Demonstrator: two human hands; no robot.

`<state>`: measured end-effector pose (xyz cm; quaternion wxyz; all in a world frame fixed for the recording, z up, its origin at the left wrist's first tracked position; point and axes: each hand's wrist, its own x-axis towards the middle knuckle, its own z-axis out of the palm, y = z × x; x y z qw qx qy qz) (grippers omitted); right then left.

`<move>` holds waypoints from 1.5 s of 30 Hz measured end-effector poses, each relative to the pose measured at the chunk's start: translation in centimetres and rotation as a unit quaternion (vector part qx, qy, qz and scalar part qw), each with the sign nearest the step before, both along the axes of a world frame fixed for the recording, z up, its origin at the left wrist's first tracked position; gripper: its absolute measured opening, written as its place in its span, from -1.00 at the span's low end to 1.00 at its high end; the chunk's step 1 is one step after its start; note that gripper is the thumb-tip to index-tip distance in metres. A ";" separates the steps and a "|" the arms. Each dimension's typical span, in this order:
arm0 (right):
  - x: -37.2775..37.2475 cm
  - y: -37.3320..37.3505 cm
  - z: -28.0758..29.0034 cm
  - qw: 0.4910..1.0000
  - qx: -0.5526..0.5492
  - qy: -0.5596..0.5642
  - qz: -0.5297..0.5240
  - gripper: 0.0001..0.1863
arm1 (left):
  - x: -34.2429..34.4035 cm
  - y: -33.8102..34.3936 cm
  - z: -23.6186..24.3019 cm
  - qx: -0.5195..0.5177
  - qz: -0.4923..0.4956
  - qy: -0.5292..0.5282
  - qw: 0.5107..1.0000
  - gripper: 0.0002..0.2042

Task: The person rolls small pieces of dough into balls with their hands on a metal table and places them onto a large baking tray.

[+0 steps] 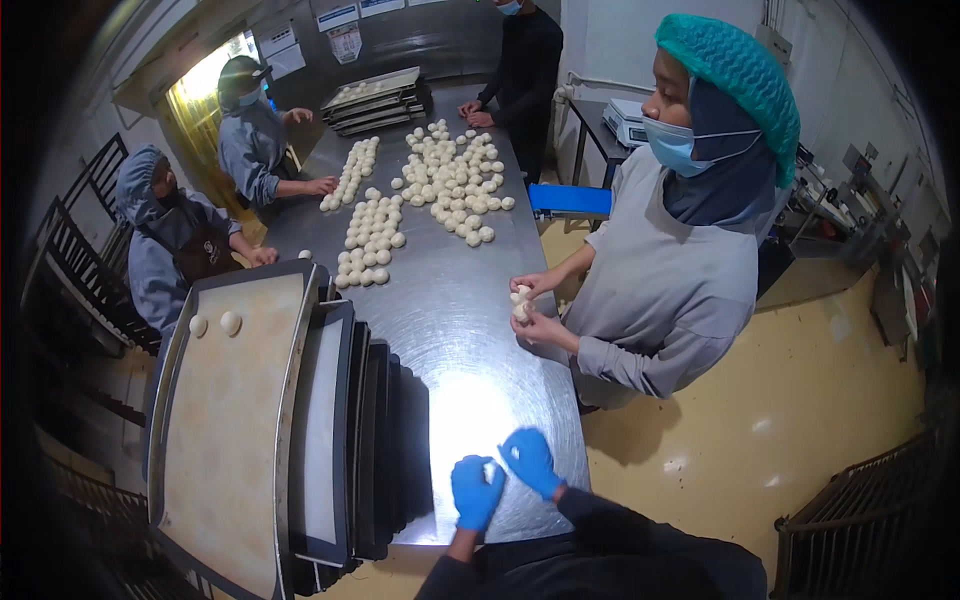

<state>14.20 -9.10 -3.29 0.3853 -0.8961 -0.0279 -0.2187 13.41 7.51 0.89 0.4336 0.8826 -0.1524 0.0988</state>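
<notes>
Both my hands are in blue gloves, close together over the near end of the steel table (470,350). My left hand (477,494) is curled closed, and a small white patch shows between thumb and forefinger. My right hand (531,463), just to its right, is curled too, with a similar pale spot by the thumb. Whether these spots are dough or glare from the bright tabletop, I cannot tell. Farther up the table lie a large loose heap of round dough balls (455,180) and dough balls in rows (370,235).
At my left rises a stack of trays; the top tray (235,430) holds two dough balls (230,323). A co-worker (680,250) at the right edge holds dough balls (521,302). More people stand along the far sides. Another tray stack (375,105) sits at the far end.
</notes>
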 end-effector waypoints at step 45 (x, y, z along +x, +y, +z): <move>0.4 -0.2 1.0 0.997 -0.031 -0.006 -0.074 -0.81 | 2.4 3.1 -0.4 0.015 0.016 -0.023 0.999 -0.81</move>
